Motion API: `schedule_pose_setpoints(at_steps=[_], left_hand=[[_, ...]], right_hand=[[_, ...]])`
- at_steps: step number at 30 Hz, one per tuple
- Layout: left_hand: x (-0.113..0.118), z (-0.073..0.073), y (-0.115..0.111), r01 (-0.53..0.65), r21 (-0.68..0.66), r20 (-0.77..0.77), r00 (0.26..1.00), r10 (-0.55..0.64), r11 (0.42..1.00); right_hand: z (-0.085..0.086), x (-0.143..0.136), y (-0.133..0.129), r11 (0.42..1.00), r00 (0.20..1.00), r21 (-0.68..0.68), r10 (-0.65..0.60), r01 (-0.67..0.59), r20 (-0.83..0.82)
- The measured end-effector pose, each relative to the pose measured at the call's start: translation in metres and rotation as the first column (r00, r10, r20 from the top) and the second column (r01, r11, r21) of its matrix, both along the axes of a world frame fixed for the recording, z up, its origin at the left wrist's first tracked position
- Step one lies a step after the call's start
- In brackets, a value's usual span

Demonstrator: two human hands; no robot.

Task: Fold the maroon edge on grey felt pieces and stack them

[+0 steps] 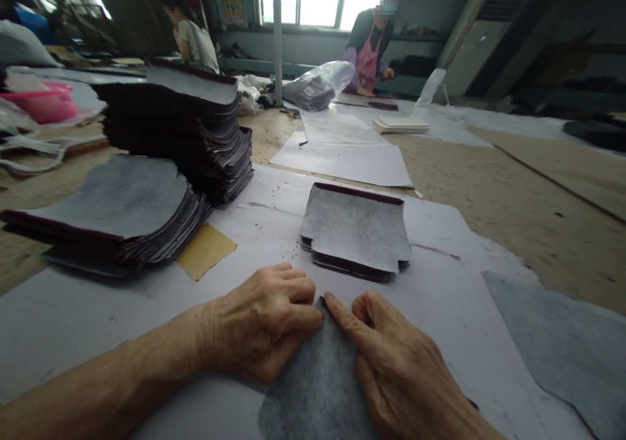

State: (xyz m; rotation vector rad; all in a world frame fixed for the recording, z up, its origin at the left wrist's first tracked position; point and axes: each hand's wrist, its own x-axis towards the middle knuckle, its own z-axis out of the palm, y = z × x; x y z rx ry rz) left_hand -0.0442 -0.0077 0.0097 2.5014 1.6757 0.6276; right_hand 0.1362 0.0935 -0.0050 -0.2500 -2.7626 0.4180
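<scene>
Grey fibrous sheet (pixel 317 388), lying flat on the white paper covering (pixel 122 322) of the table at 6 o'clock, pressed by both hands. Left hand (pixel 259 326), knuckles bent, fingertips bearing on the sheet's upper left edge; right hand (pixel 396 368), forefinger extended along the upper right edge, other fingers curled. Neither hand grips; both press down. At 12 o'clock from the hands, a small stack (pixel 356 238) of like pieces with dark red edges. At 10 o'clock, a low fanned pile (pixel 117 212) and, behind it, a tall pile (pixel 180 127). A tan scrap (pixel 205 249) lies beside the low pile. Two people work at the far end.
</scene>
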Motion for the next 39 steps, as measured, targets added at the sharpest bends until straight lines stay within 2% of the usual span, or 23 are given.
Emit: schedule_pose_setpoints(at_steps=[9, 11, 14, 17, 20, 26, 31, 39], left_hand=[[0.0, -0.003, 0.001, 0.008, -0.009, -0.027, 1.0, -0.009, 1.0], [-0.001, -0.003, 0.001, -0.001, -0.015, -0.023, 1.0, 0.0, 1.0], [-0.004, -0.003, 0.0, -0.005, -0.033, -0.009, 1.0, 0.005, 0.999], [-0.005, -0.002, -0.001, -0.008, -0.072, 0.004, 1.0, 0.008, 0.997], [-0.005, -0.002, 0.0, -0.009, -0.093, 0.028, 1.0, 0.011, 0.996], [-0.005, -0.002, 0.002, 0.01, -0.09, 0.043, 0.999, -0.006, 0.996], [-0.003, -0.001, 0.002, 0.011, -0.085, 0.032, 0.999, -0.009, 0.996], [-0.001, -0.001, 0.002, 0.004, -0.064, -0.017, 1.0, -0.006, 0.998]], right_hand=[[0.004, -0.006, -0.003, 0.994, 0.999, 0.108, -0.035, 0.031, 0.042], [0.004, -0.004, -0.003, 0.998, 0.999, 0.052, -0.039, 0.039, 0.008], [0.006, 0.003, 0.001, 0.993, 0.985, -0.096, -0.077, 0.063, -0.154], [0.007, 0.011, 0.004, 0.991, 0.963, -0.073, -0.124, 0.11, -0.239], [0.006, 0.013, 0.005, 0.995, 0.974, 0.007, -0.098, 0.102, -0.203], [0.001, 0.007, 0.003, 1.0, 0.999, -0.005, -0.023, 0.023, -0.043], [0.003, 0.003, 0.001, 0.998, 0.996, 0.003, -0.069, 0.069, 0.053], [0.004, -0.001, -0.005, 0.991, 0.989, 0.084, -0.111, 0.103, 0.098]])
